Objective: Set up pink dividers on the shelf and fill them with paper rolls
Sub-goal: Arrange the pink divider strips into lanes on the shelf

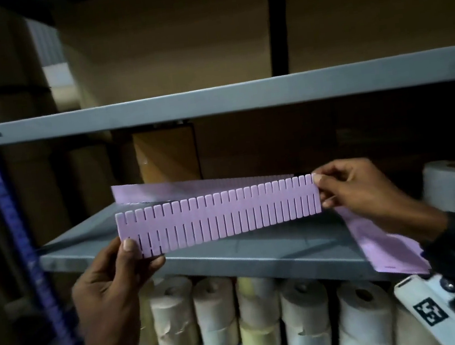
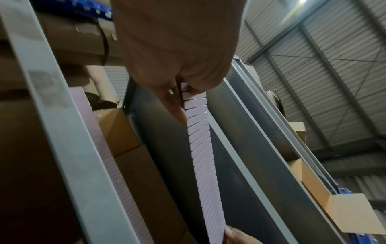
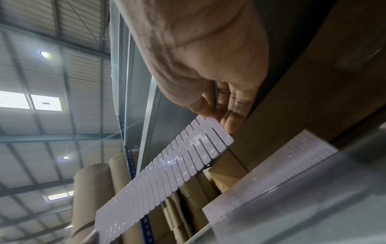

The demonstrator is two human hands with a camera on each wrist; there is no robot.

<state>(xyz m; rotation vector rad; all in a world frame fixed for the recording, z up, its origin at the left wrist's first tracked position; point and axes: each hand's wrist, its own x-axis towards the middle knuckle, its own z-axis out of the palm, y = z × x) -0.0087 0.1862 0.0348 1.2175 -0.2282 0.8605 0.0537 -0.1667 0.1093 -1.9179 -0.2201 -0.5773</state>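
Pink divider (image 1: pixel 219 218) | left hand (image 1: pixel 110 277) pinches end | right hand (image 1: pixel 359 192) pinches other

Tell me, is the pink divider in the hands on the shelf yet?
Not yet. The pink divider is held in the air before the shelf, left hand and right hand pinching its ends.

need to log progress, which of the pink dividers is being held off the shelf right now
The slotted pink divider in front, pinched at its ends by the left hand and right hand. The other two dividers sit on the shelf.
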